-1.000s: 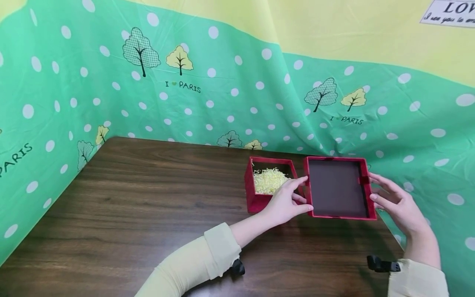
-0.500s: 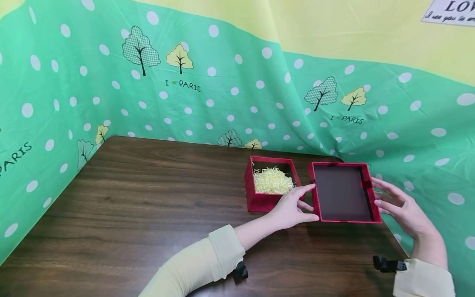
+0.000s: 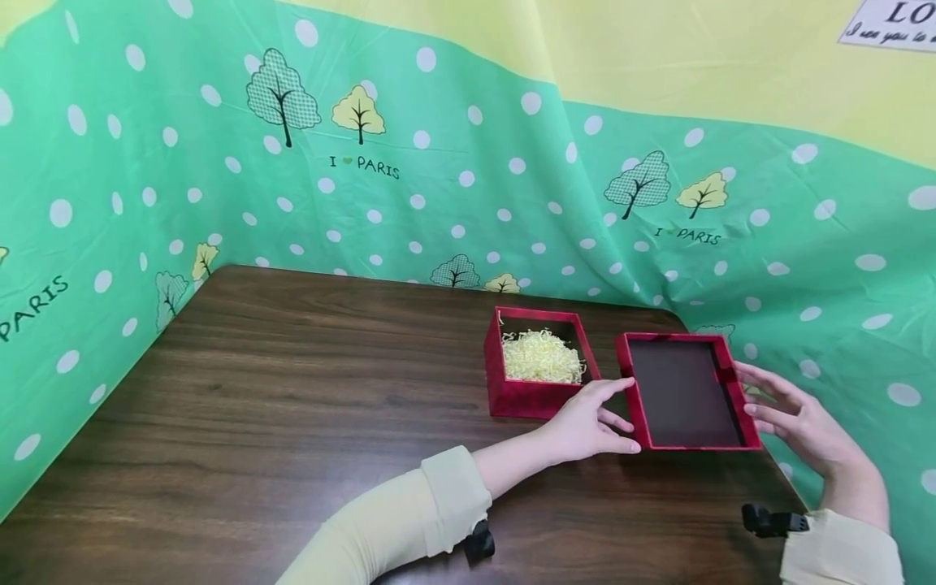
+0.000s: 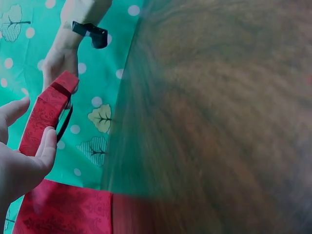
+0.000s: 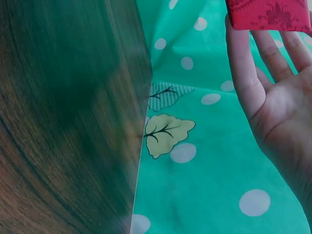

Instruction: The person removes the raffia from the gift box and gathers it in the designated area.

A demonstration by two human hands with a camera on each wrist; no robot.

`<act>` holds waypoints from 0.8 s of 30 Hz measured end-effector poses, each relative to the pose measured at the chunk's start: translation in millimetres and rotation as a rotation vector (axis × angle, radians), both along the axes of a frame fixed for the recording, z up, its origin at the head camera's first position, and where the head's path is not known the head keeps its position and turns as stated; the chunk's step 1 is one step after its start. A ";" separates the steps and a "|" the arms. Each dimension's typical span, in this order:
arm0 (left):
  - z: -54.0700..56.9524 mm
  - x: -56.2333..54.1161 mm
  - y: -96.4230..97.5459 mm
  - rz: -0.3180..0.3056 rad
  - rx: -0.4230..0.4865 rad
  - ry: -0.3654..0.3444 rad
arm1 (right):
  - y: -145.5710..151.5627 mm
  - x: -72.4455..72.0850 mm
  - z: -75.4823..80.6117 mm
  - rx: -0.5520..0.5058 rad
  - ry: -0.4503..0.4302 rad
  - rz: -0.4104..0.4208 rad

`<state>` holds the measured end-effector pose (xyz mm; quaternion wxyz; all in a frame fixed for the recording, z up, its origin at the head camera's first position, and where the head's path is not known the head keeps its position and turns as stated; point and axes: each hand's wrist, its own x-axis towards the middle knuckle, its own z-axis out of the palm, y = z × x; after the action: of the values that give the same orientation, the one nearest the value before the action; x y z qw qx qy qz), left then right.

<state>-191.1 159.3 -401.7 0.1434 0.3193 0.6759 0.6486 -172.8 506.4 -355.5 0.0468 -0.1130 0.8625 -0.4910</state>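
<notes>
A square red box lid (image 3: 687, 394) with a dark inside hangs above the table's right side, its hollow face turned toward me. My left hand (image 3: 585, 426) holds its left edge, thumb low and a finger higher up. On the opposite edge, my right hand (image 3: 804, 422) grips with the thumb in front and fingers behind. Just left of the lid stands an uncovered red box (image 3: 537, 400) holding pale yellow paper shreds (image 3: 541, 357). Patterned red lid sides (image 4: 46, 119) show between the left thumb and fingers in the left wrist view.
The brown wooden table (image 3: 292, 390) stretches left and toward me. A green and yellow dotted cloth (image 3: 439, 187) hangs behind it and along both sides. Black wrist cameras (image 3: 478, 540) sit at both cuffs.
Both hands have moved the lid to the right and down, toward me, widening the gap to the box. The box has stayed in place.
</notes>
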 end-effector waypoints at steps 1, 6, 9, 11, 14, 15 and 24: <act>0.2 1.8 0.9 -0.004 -0.005 -0.003 | 1.2 0.4 -0.2 -0.003 -0.006 0.003; -0.6 9.0 4.8 -0.022 0.011 -0.086 | 4.7 1.1 -1.7 0.029 -0.043 -0.030; -3.2 10.3 6.5 -0.031 0.034 -0.137 | 6.2 1.1 -3.6 0.052 -0.063 -0.047; -5.8 9.6 7.2 -0.035 0.049 -0.161 | 7.3 0.6 -5.7 0.052 -0.078 -0.037; -10.6 7.0 8.4 -0.048 0.074 -0.194 | 7.9 0.6 -9.0 0.030 -0.104 -0.022; -12.5 6.0 8.6 -0.054 0.083 -0.212 | 8.1 0.5 -9.9 0.023 -0.112 -0.014; -24.0 0.3 9.4 -0.068 0.115 -0.374 | 6.0 -0.7 -17.6 0.062 -0.147 -0.024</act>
<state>-190.8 168.7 -425.7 0.2699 0.2238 0.5883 0.7287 -173.6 512.5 -373.1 0.1076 -0.0647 0.8729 -0.4715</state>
